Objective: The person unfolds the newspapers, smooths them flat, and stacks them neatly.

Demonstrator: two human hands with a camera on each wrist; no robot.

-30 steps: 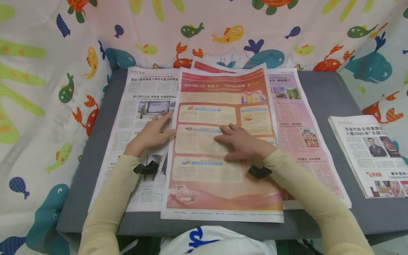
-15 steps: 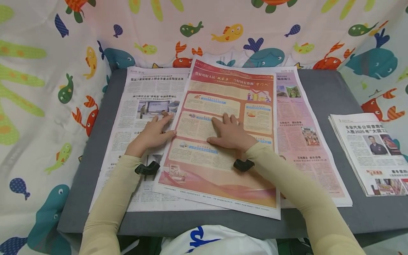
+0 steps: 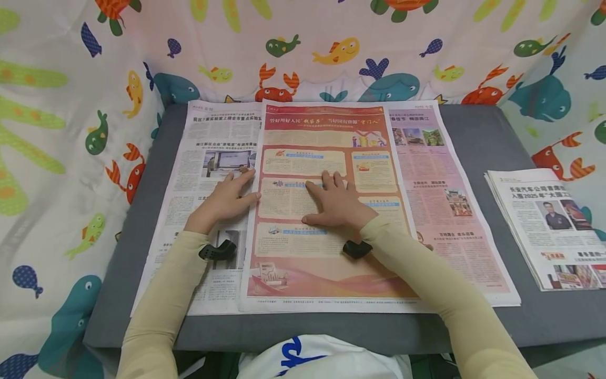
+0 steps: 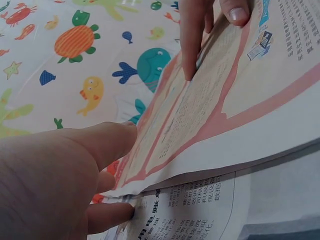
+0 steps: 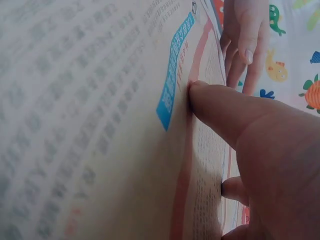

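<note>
A red and cream newspaper sheet (image 3: pixel 303 205) lies over the middle of an opened newspaper, whose white left page (image 3: pixel 175 210) and pink right page (image 3: pixel 435 163) show on either side. My right hand (image 3: pixel 338 202) rests on the red sheet with fingers spread; in the right wrist view its thumb (image 5: pixel 215 102) touches the print. At the sheet's left edge my left hand (image 3: pixel 222 200) rests on the white page, fingers extended. The left wrist view has the left thumb (image 4: pixel 112 140) beside the red sheet's edge, which stands slightly raised off the page beneath.
A folded stack of newspapers (image 3: pixel 551 226) lies at the table's right. The grey table (image 3: pixel 293 331) runs along the front, below the newspapers. A curtain (image 3: pixel 312 73) printed with sea animals hangs behind and at both sides.
The red sheet has turned from a tilt to nearly straight, its lower edge now about level with the pages beneath. My right hand has shifted left with fingers pointing farther away; the left stays put.
</note>
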